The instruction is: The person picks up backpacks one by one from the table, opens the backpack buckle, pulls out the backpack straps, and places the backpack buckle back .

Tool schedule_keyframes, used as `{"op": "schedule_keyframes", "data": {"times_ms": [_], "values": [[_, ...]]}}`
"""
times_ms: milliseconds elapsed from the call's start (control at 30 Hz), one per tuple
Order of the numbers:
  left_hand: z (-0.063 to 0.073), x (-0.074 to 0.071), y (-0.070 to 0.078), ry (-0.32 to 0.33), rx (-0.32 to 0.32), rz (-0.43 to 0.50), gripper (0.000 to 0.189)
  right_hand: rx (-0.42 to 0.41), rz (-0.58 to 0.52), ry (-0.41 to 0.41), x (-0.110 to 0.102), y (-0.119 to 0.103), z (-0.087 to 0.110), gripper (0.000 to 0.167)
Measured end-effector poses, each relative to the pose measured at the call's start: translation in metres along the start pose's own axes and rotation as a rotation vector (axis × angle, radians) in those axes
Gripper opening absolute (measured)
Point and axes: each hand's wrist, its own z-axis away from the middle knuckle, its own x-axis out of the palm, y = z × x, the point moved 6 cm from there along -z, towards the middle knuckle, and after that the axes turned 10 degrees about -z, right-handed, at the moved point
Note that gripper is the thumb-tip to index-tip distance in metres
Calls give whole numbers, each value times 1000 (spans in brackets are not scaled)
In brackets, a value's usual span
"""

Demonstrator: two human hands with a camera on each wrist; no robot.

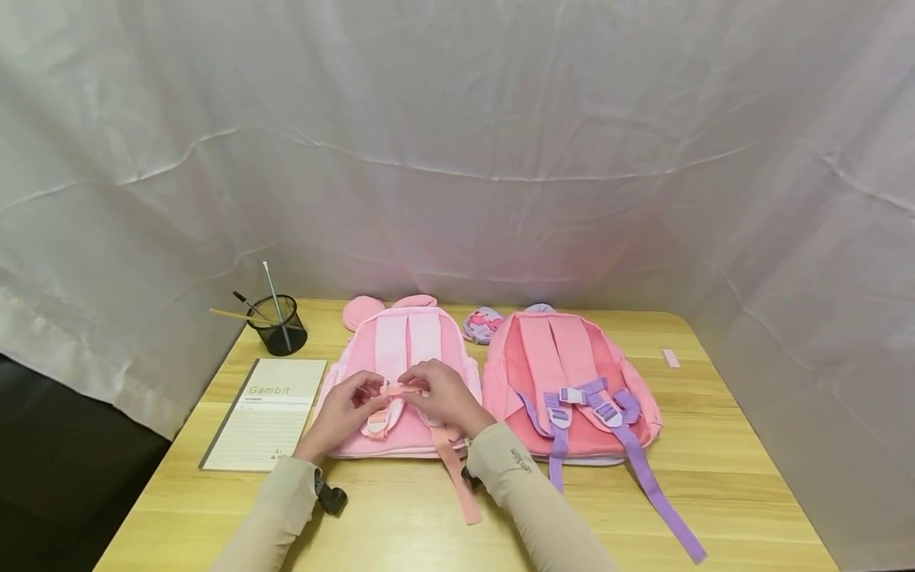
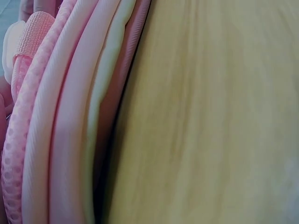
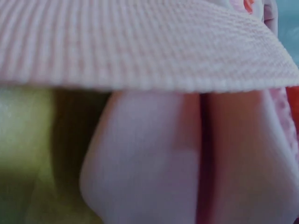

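A light pink backpack (image 1: 409,338) lies with its shoulder straps facing up. Over its lower half, my left hand (image 1: 348,409) pinches one end of a short peach chest strap (image 1: 397,390). The strap's other end is between the thumb and fingers of my right hand (image 1: 445,389). Something small and white shows at the left fingertips, partly hidden by them. A loose peach webbing tail (image 1: 456,481) hangs past the bag's bottom edge. In the left wrist view, the bag's layered pink side (image 2: 70,140) fills the left. Pale ribbed webbing (image 3: 140,46) crosses the right wrist view close up.
To the right lies a darker pink backpack (image 1: 511,365) with purple webbing (image 1: 661,496) and a white buckle (image 1: 572,396). A notebook (image 1: 268,429) and a black mesh pen cup (image 1: 282,335) stand left. A small pale piece (image 1: 670,358) lies far right.
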Motion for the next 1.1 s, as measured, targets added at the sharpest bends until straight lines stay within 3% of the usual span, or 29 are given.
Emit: {"op": "schedule_keyframes", "data": {"times_ms": [433,1100], "values": [[0,0,0,6,-1,-22,24,11,-123,17,1,0,1,13],[2,1,1,8,-8,-30,25,4,-122,17,6,-9,-3,8]]}}
